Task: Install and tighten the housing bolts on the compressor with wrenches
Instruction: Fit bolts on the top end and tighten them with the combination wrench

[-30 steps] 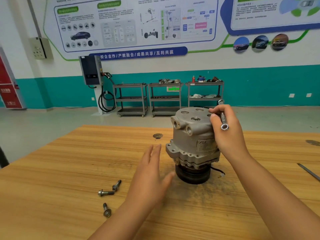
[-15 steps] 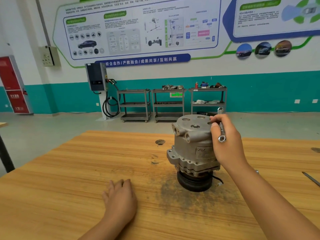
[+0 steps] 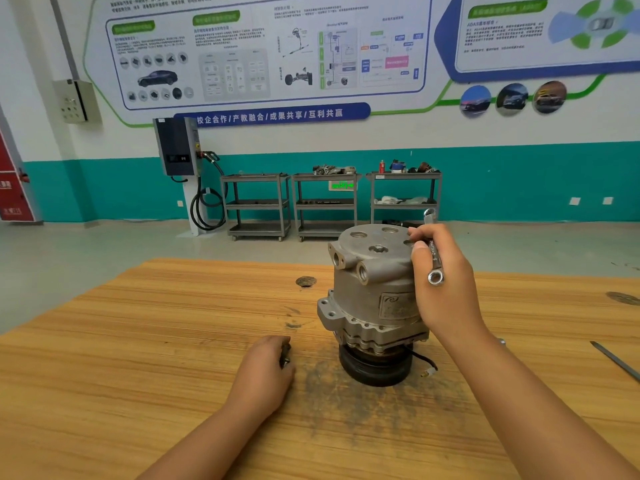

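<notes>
A grey metal compressor [image 3: 372, 292] stands upright on its black pulley on the wooden table [image 3: 138, 358]. My right hand [image 3: 446, 282] rests against the compressor's right side and top and holds a small silver wrench [image 3: 433, 254], ring end toward me. My left hand [image 3: 266, 372] lies on the table left of the compressor, fingers curled round a dark bolt [image 3: 284, 355] whose end shows between them. The other bolts are hidden under the hand or out of view.
A thin metal tool [image 3: 616, 360] lies at the table's right edge. A round hole [image 3: 305, 281] marks the table behind the compressor, another at far right [image 3: 623, 297]. Dark grease smears the wood by the pulley. Carts stand by the far wall.
My left hand dropped to the table at the bolts, closed over them and moved right toward the compressor with a bolt. The right hand stayed on the compressor with the wrench.
</notes>
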`<move>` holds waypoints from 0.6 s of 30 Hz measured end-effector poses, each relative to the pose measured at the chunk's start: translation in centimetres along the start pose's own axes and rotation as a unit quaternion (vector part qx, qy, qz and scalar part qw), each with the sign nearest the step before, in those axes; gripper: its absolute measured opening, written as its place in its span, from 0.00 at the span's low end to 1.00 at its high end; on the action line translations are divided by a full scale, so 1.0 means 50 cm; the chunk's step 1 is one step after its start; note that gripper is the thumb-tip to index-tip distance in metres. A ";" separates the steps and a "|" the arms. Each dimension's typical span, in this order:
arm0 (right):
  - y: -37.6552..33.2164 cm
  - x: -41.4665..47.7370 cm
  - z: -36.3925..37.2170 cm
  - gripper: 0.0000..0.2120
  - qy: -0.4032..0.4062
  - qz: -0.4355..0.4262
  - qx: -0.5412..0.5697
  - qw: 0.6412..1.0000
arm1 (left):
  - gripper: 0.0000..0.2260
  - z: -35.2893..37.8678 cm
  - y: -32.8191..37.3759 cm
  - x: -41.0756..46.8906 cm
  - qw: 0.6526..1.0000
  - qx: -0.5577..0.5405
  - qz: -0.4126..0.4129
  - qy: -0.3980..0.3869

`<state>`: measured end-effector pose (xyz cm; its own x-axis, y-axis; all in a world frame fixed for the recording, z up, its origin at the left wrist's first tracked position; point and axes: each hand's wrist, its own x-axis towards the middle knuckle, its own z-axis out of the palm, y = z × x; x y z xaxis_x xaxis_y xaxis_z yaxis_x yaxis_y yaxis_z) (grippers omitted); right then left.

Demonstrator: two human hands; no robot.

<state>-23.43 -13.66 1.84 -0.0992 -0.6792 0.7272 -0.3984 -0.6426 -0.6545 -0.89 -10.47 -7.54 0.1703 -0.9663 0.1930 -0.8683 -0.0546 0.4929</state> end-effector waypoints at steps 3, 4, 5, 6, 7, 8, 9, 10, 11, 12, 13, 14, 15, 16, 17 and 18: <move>-0.001 -0.001 0.000 0.07 0.002 0.002 0.007 1.000 | 0.21 -0.009 -0.009 0.000 1.000 0.014 0.009 -0.003; 0.000 -0.001 0.001 0.07 0.003 0.004 0.009 1.000 | 0.21 -0.011 -0.010 0.001 1.000 0.011 0.006 -0.002; 0.000 -0.001 0.000 0.07 0.003 0.006 0.011 1.000 | 0.20 -0.012 -0.011 0.002 1.000 0.003 -0.001 0.002; 0.000 -0.001 0.000 0.07 0.003 0.009 0.011 1.000 | 0.20 -0.014 -0.011 0.003 1.000 -0.009 -0.011 0.007; 0.001 0.000 0.000 0.07 0.004 0.011 0.011 1.000 | 0.20 -0.015 -0.009 0.005 0.999 -0.025 -0.024 0.013; 0.001 0.000 -0.001 0.06 0.005 0.012 0.011 1.000 | 0.19 -0.017 -0.007 0.009 0.998 -0.039 -0.038 0.016; 0.002 0.000 -0.001 0.06 0.004 0.014 0.012 1.000 | 0.18 -0.019 -0.006 0.015 0.997 -0.050 -0.055 0.016; 0.002 0.000 -0.002 0.07 0.005 0.016 0.012 1.000 | 0.17 -0.021 -0.005 0.022 0.996 -0.054 -0.073 0.012; 0.002 0.000 -0.003 0.07 0.005 0.016 0.011 1.000 | 0.16 -0.023 -0.003 0.030 0.995 -0.051 -0.090 0.006; 0.003 0.000 -0.003 0.07 0.006 0.015 0.011 1.000 | 0.15 -0.026 -0.003 0.039 0.994 -0.042 -0.105 0.000; 0.002 0.000 -0.003 0.07 0.006 0.013 0.013 1.000 | 0.13 -0.029 -0.002 0.048 0.993 -0.035 -0.116 -0.004; 0.002 0.000 -0.003 0.07 0.006 0.012 0.014 1.000 | 0.12 -0.031 -0.003 0.056 0.992 -0.035 -0.124 -0.007; 0.002 0.000 -0.002 0.07 0.006 0.009 0.015 1.000 | 0.10 -0.031 -0.004 0.063 0.991 -0.041 -0.129 -0.010; 0.001 -0.001 -0.001 0.07 0.006 0.004 0.014 1.000 | 0.09 -0.032 -0.003 0.068 0.990 -0.049 -0.130 -0.011; 0.001 -0.001 -0.001 0.07 0.006 -0.001 0.014 1.000 | 0.07 -0.033 -0.001 0.070 0.990 -0.057 -0.129 -0.008; 0.000 -0.003 -0.001 0.07 0.004 -0.003 0.016 1.000 | 0.06 -0.034 0.002 0.071 0.990 -0.069 -0.126 0.000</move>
<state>-23.48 -13.55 1.73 -0.1042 -0.6720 0.7332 -0.3695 -0.6583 -0.6559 0.44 -13.49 -5.36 0.3729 -0.9266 0.0491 -0.7271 -0.2589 0.6358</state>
